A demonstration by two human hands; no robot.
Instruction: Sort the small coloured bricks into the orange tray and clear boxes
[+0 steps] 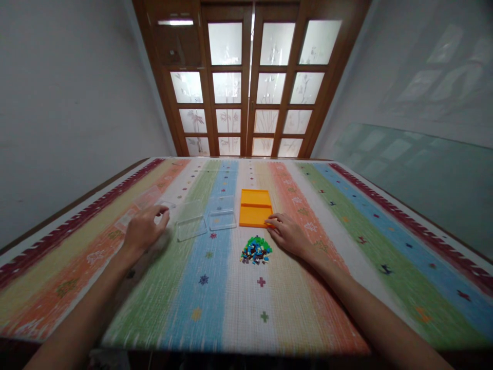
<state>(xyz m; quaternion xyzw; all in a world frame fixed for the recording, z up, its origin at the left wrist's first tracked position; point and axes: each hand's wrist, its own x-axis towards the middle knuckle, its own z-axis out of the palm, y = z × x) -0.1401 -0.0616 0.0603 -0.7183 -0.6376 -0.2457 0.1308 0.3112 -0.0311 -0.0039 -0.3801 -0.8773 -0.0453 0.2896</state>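
Our right hand meets the orange box's near corner, perhaps steadying it; bricks sit heaped just left of that hand, likely for easy reach. Our left hand curls left of clear boxes. Can't tell if either grips.

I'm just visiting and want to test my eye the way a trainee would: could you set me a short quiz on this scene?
1. Which hand has its fingertips at the open orange case? A) left B) right
2. True or false: the pile of small building bricks lies inside that case.
3. Fill in the blank: seen from the person's side, the clear plastic boxes lie to the ____ of the case.

Key:
1. B, the right hand.
2. False; the pile lies on the striped tablecloth, nearer the person than the case.
3. Left.
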